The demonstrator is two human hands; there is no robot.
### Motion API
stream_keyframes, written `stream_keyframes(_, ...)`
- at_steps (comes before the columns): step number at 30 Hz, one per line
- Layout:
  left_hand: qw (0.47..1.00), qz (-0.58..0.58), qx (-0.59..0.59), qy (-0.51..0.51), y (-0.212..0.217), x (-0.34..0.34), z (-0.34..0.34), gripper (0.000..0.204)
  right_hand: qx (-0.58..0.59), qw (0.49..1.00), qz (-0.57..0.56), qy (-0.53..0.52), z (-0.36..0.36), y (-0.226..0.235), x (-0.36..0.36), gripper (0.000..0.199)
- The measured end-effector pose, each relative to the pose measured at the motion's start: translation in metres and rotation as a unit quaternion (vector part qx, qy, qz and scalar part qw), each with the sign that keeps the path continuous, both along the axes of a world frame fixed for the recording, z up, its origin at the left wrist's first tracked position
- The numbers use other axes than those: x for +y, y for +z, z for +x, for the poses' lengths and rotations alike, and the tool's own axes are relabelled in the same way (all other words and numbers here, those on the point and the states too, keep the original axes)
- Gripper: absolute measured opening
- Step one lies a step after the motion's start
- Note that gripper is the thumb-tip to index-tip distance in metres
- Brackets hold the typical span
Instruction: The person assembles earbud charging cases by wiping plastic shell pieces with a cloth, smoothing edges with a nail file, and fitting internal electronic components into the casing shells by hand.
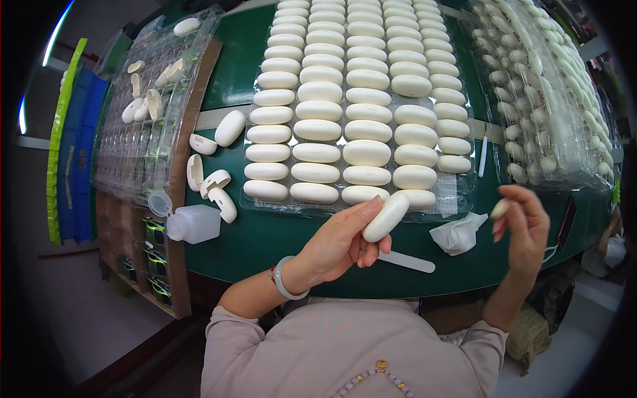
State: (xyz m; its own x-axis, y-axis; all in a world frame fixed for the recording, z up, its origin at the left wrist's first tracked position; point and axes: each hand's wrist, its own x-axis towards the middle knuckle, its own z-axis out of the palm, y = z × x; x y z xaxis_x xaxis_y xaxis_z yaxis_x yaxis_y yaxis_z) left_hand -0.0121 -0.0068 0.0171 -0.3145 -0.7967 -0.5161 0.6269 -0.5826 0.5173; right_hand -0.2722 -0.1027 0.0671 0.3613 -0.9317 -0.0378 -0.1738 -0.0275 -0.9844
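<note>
My left hand (338, 242) is closed round a smooth white oval case (387, 217), held tilted between thumb and fingers just in front of a clear tray (335, 211). Rows of matching white cases lie in that tray. Over the table's right front edge my right hand (524, 229) is raised, fingers curled; a small pale spot shows at its fingertips, too small to make out. Between the hands rests a crumpled white tissue (458, 233). A flat white strip with rounded ends (408, 262) lies beneath my left hand.
At left, loose case shells (215, 182) lie near an open translucent bottle (196, 223). Beyond are stacked clear trays (126, 156) and a blue bin (83, 152). More filled trays (557, 99) stand at right. A white pen (483, 156) and dark phone-like object (567, 220) lie nearby.
</note>
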Motion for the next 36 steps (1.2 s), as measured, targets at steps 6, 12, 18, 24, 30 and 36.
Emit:
stream_keyframes(6,0.992,0.033,0.122,-0.004,-0.003,-0.004,0.002,0.043,0.227,0.861,-0.389,-0.237,-0.065,0.055,-0.085,0.025)
stream_keyframes(12,0.983,0.095,0.160,0.002,-0.004,-0.007,-0.005,0.041,0.296,0.839,-0.400,-0.222,-0.055,0.094,-0.080,0.017)
stream_keyframes(18,0.986,0.079,0.149,0.006,-0.015,0.000,-0.001,0.042,0.354,0.789,-0.436,-0.248,-0.091,0.110,-0.133,0.016)
stream_keyframes(24,0.997,-0.022,0.059,-0.051,-0.024,0.002,-0.009,0.039,0.492,0.756,-0.411,-0.133,-0.114,0.108,-0.195,0.023)
stream_keyframes(30,0.993,-0.067,-0.026,-0.097,-0.032,0.006,-0.010,0.026,0.568,0.770,-0.288,-0.033,-0.102,0.078,-0.264,0.029)
stream_keyframes(36,0.982,-0.063,0.060,-0.166,-0.010,0.002,-0.017,0.049,0.453,0.767,-0.437,-0.122,-0.121,0.085,-0.236,0.027)
